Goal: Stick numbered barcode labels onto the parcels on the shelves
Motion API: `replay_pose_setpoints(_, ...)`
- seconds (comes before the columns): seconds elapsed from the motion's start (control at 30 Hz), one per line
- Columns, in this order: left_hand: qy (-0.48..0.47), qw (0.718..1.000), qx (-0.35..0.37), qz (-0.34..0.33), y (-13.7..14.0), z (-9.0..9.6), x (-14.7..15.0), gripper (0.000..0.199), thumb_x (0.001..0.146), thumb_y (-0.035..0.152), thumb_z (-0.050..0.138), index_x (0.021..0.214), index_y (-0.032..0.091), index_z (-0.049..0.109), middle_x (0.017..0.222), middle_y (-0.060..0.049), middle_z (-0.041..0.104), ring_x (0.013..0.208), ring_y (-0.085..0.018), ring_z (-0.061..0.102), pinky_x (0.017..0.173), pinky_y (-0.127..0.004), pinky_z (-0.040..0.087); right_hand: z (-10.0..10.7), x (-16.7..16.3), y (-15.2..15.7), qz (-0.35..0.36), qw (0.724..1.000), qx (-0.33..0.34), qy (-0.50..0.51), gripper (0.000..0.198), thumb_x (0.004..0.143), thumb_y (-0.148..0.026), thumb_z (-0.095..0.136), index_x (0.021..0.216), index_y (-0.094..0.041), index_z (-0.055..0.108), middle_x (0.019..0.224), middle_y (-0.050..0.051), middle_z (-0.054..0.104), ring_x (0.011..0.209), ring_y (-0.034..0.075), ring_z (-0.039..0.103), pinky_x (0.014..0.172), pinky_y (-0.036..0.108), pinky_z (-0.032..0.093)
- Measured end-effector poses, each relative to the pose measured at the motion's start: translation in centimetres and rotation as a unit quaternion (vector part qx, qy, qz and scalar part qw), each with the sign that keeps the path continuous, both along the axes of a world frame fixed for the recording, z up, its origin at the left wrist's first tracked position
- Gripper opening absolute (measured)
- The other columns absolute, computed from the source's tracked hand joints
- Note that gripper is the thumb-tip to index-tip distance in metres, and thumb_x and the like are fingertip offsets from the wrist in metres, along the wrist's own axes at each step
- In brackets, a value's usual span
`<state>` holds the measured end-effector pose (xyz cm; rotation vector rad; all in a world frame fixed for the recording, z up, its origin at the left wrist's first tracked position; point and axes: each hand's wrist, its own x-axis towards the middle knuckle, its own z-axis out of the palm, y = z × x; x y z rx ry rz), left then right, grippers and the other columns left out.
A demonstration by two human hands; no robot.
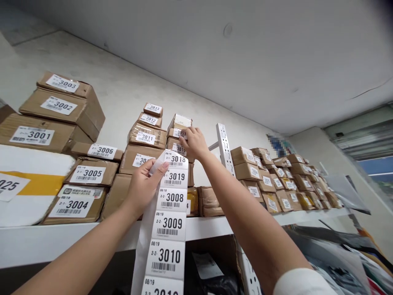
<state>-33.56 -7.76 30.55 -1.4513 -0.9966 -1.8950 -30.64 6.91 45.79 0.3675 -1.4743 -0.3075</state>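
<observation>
- White shelf [46,241] spanning mid-frame, carrying numbered parcels.
- Left hand [144,184] pinching label strip [170,221], frame centre.
- Right hand [194,141] pressing flat fingers on small box [179,122], upper centre.
- Risking toppling that stack by pushing too hard.

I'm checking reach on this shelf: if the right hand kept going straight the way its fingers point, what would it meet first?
Probably nothing new: the right hand already has its fingertips on the numbered label of a small box in the middle stack.
</observation>
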Motion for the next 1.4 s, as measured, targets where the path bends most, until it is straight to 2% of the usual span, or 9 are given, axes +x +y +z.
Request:
replay_pose_setpoints(0.1,0.007,1.000,0.003,0.014,-0.1,-0.3,-0.2,0.028,0.073,0.045,0.069,0.078,0.019,0.060,0.066,0.002,0.065,0.061,-0.012,0.060,0.055,-0.020,0.050,-1.3,2.2,-0.1,0.183,0.977,-0.086,-0.062,0.035,0.089,-0.038,0.045,0.110,-0.013,0.059,0.115,0.015,0.060,0.110,0.028,0.050,0.091,0.043,0.043)
replay_pose_setpoints(0.17,0.012,0.999,0.009,0.033,-0.3,-0.4,-0.4,0.028,0.074,0.046,0.068,0.077,0.019,0.060,0.067,0.002,0.065,0.060,-0.012,0.060,0.054,-0.020,0.049,-3.4,4.2,-0.2,0.315,0.919,-0.091,-0.217,0.039,0.090,-0.046,0.040,0.105,-0.017,0.062,0.109,0.012,0.063,0.098,0.022,0.058,0.076,0.036,0.051)
replay_pose_setpoints(0.27,0.012,0.999,0.009,0.044,-0.5,-0.4,-0.4,0.030,0.075,0.047,0.066,0.075,0.019,0.059,0.063,0.002,0.063,0.054,-0.010,0.057,0.049,-0.018,0.046,-6.9,6.1,-0.8,0.341,0.836,-0.088,-0.422,0.023,0.080,-0.039,0.061,0.090,-0.018,0.066,0.089,0.007,0.068,0.072,0.015,0.061,0.051,0.025,0.046)
replay_pose_setpoints(0.37,-0.012,0.999,-0.014,0.026,-0.3,0.0,-0.2,0.031,0.072,0.047,0.069,0.083,0.019,0.062,0.065,0.001,0.064,0.054,-0.012,0.058,0.049,-0.020,0.047,-8.8,5.8,-1.5,0.355,0.826,-0.144,-0.412,0.010,0.071,-0.018,0.069,0.077,-0.016,0.062,0.067,0.000,0.065,0.054,0.009,0.054,0.043,0.021,0.037)
replay_pose_setpoints(0.47,-0.038,0.998,-0.002,0.043,0.2,0.5,0.3,0.037,0.069,0.043,0.072,0.094,0.018,0.064,0.073,-0.002,0.067,0.062,-0.015,0.061,0.054,-0.023,0.048,-8.9,4.5,-1.8,0.391,0.830,-0.138,-0.374,0.013,0.070,-0.014,0.069,0.078,-0.017,0.059,0.056,-0.005,0.057,0.048,0.008,0.050,0.042,0.021,0.037)
replay_pose_setpoints(0.73,-0.043,0.976,0.079,0.197,1.0,1.8,-0.6,0.041,0.074,0.054,0.060,0.060,0.017,0.050,0.051,0.004,0.047,0.048,-0.009,0.040,0.044,-0.020,0.029,-9.4,2.3,-3.1,0.441,0.855,-0.144,-0.230,0.013,0.071,-0.020,0.068,0.065,-0.017,0.056,0.058,-0.004,0.057,0.052,0.008,0.049,0.051,0.024,0.041)
replay_pose_setpoints(0.9,-0.075,0.984,0.020,0.160,0.4,1.2,-0.1,0.040,0.062,0.052,0.073,0.064,0.017,0.054,0.059,0.000,0.058,0.052,-0.013,0.051,0.048,-0.023,0.038,-3.9,1.4,-3.3,0.413,0.902,-0.110,-0.061,0.005,0.077,-0.021,0.062,0.073,-0.019,0.060,0.071,0.000,0.063,0.064,0.011,0.054,0.062,0.026,0.044)
replay_pose_setpoints(1.13,-0.047,0.980,-0.018,0.194,-1.7,-1.9,0.2,0.039,0.070,0.051,0.067,0.060,0.017,0.050,0.054,0.004,0.051,0.050,-0.009,0.043,0.047,-0.020,0.033,6.5,-0.1,-1.0,0.189,0.970,-0.152,0.030,0.009,0.077,-0.013,0.055,0.074,-0.021,0.059,0.071,0.001,0.059,0.071,0.016,0.054,0.072,0.031,0.041)
replay_pose_setpoints(1.4,-0.059,0.988,-0.023,0.139,-3.2,-2.9,-0.1,0.038,0.068,0.052,0.069,0.065,0.018,0.054,0.059,0.002,0.057,0.052,-0.012,0.052,0.048,-0.022,0.041,5.8,0.1,-1.5,0.068,0.985,-0.152,0.054,0.029,0.072,-0.018,0.066,0.100,-0.022,0.059,0.102,0.010,0.052,0.086,0.023,0.054,0.077,0.036,0.042)
